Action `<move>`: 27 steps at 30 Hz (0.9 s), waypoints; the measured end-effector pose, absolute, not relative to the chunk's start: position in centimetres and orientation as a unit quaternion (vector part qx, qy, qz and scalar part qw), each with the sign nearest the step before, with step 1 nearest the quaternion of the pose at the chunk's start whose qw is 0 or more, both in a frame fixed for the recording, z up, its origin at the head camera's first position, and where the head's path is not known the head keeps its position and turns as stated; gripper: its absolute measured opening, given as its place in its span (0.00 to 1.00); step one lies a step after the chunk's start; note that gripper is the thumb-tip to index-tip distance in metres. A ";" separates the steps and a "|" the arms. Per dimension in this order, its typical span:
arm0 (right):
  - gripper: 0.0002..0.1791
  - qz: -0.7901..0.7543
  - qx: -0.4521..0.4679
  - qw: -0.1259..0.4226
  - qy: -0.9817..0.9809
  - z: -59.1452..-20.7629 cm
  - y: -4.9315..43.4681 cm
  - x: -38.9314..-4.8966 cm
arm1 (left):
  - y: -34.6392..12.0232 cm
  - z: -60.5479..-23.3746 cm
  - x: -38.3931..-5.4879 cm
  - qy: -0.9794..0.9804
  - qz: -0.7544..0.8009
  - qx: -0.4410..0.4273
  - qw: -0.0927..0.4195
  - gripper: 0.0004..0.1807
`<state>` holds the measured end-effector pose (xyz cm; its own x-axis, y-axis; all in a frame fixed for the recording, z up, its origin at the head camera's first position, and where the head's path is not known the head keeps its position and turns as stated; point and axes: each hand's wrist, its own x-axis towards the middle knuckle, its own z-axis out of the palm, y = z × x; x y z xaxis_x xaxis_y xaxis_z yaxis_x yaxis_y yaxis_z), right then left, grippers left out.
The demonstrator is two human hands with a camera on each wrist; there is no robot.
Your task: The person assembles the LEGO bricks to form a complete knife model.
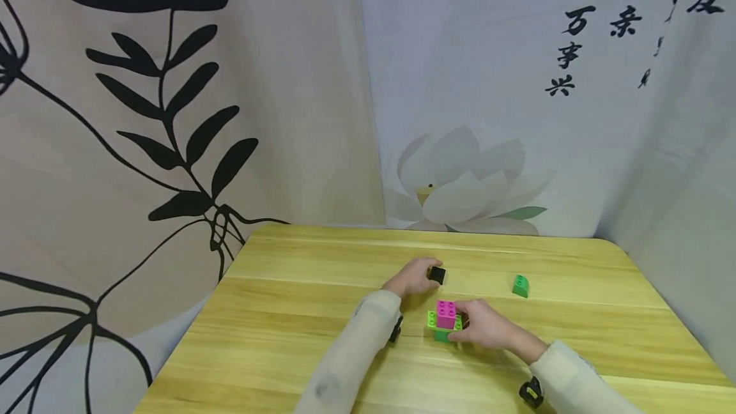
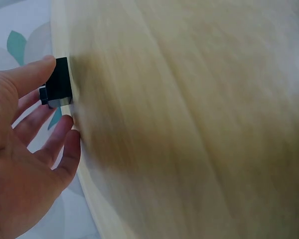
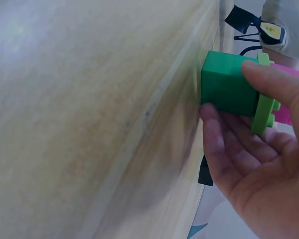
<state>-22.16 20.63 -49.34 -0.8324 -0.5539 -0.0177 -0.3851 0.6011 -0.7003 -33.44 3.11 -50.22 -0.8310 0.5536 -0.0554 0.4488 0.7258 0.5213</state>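
Note:
My left hand [image 1: 415,278] pinches a black building brick [image 1: 437,275] between thumb and fingers, toward the back of the table. In the left wrist view, the thumb lies on the near side of the black brick [image 2: 60,82], with fingers behind it. My right hand [image 1: 485,324] grips a small stack from its right side. The stack has a green block [image 3: 229,82] at the bottom, a lime-green plate [image 3: 262,107] over it and a pink brick [image 1: 445,314] on top. The right thumb presses the green block near the plate; the fingers lie on its other side.
A loose green brick with a sloped side [image 1: 520,286] lies on the wooden table [image 1: 276,324], behind and to the right of the stack. Printed cloth [image 1: 310,94] hangs behind the table's back edge. A dark band with a device [image 1: 531,393] sits at the right wrist.

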 end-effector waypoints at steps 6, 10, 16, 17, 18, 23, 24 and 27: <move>0.16 -0.364 -0.264 0.119 0.885 -49.4 20.5 -22.2 | 3.2 -50.5 -33.6 0.926 0.249 0.265 0.104 0.26; 0.17 -0.362 -0.264 0.114 0.887 -49.4 20.5 -22.3 | 2.9 -50.6 -33.6 0.926 0.249 0.266 0.102 0.23; 0.18 -0.356 -0.256 0.115 0.891 -49.4 20.6 -22.2 | 2.0 -50.4 -33.2 0.920 0.259 0.278 0.100 0.18; 0.18 -0.356 -0.255 0.116 0.892 -49.4 20.6 -22.2 | 1.8 -50.4 -33.1 0.918 0.263 0.279 0.100 0.18; 0.18 -0.356 -0.254 0.117 0.892 -49.3 20.6 -22.2 | 1.7 -50.4 -33.0 0.916 0.267 0.280 0.102 0.18; 0.18 -0.358 -0.257 0.115 0.890 -49.2 20.6 -22.1 | 0.9 -50.1 -32.2 0.913 0.276 0.277 0.114 0.18; 0.18 -0.358 -0.257 0.115 0.890 -49.2 20.6 -22.1 | 0.8 -49.9 -32.0 0.913 0.277 0.276 0.114 0.19; 0.17 -0.354 -0.257 0.113 0.892 -49.3 20.5 -22.1 | 0.5 -49.4 -31.5 0.911 0.286 0.276 0.110 0.19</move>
<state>-22.07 20.53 -49.28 -0.8419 -0.5393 -0.0193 -0.3791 0.6166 -0.6900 -31.46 0.46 -49.37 -0.8233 0.5660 -0.0418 0.4408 0.6841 0.5811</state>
